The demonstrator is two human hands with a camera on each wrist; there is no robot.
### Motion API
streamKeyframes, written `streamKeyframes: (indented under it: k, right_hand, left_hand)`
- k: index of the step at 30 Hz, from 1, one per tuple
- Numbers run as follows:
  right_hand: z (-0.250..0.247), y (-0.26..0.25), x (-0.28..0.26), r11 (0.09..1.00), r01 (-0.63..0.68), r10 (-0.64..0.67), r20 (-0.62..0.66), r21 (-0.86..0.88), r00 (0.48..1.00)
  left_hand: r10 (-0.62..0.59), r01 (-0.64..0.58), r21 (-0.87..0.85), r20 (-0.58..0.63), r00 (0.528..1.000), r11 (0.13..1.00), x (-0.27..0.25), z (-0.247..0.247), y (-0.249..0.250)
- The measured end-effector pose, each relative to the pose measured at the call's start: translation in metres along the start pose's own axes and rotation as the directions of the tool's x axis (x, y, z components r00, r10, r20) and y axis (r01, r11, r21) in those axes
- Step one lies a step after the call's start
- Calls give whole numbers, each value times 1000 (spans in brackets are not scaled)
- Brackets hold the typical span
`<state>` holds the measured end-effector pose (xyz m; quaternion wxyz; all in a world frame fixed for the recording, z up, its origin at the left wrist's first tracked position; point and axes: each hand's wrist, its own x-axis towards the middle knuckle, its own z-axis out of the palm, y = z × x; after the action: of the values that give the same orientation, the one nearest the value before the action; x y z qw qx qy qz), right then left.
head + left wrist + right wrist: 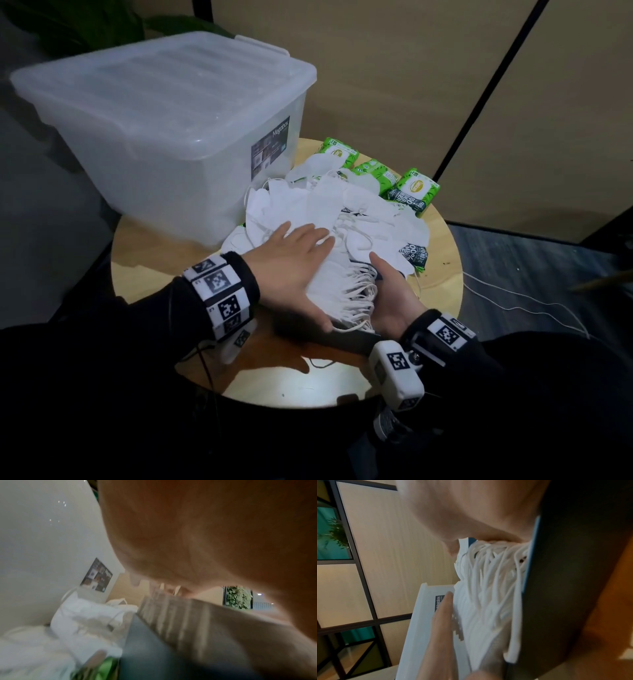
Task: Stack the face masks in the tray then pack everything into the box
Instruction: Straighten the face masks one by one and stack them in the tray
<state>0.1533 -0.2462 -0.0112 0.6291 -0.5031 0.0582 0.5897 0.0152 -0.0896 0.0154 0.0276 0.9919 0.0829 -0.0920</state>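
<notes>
A stack of white face masks lies in a dark tray at the near side of the round table; their ear loops hang toward the right. My left hand lies flat on top of the stack with straight fingers, its thumb along the near edge. My right hand sets its palm against the loop end of the stack and tray, thumb straight up; its fingers are hidden behind the masks. A loose heap of masks spreads beyond the stack. The clear lidded box stands at the back left.
Several green wipe packs lie behind and partly under the loose masks at the table's far right. The wooden table is small, and the box overhangs its left edge. A white cord trails on the floor to the right.
</notes>
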Motion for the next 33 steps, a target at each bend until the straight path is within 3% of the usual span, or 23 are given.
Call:
streamKeyframes:
  k: [4, 10, 14, 19, 22, 24, 27, 29, 31, 33]
  right_hand:
    - [1, -1, 3, 999, 8, -10, 29, 45, 1000]
    - [-3, -4, 8, 987, -14, 1, 83, 159, 997]
    - [-3, -5, 11, 987, -17, 10, 48, 158, 999]
    - [-11, -7, 16, 984, -43, 33, 58, 173, 998]
    - [-13, -5, 18, 985, -46, 38, 47, 166, 998]
    - [-11, -5, 18, 987, -35, 29, 37, 157, 999]
    - [-10, -6, 15, 990, -17, 9, 55, 140, 998]
    - [-11, -5, 15, 991, -32, 24, 65, 127, 998]
    - [-12, -5, 15, 994, -46, 41, 53, 100, 998]
    - [-13, -9, 14, 997, -51, 48, 45, 63, 998]
  left_hand:
    - [61, -65, -64, -53, 997, 996, 0, 21, 17]
    - [-139, 136, -116, -14, 990, 984, 1, 19, -18]
    - [7, -10, -105, -27, 1000, 994, -4, 27, 1]
    - [-187, 192, -182, 45, 981, 964, -5, 10, -33]
    - [-103, 73, -281, -92, 990, 957, -11, 6, -25]
    - [-14, -14, -272, -100, 995, 962, -9, 16, -2]
    - [-45, 37, -160, -48, 998, 987, -1, 30, 1]
    - [-141, 127, -241, -41, 989, 962, -4, 18, -17]
    - [-184, 144, -372, -74, 980, 917, -11, 2, -30]
    - [-240, 162, -566, -65, 969, 808, -15, -3, -29]
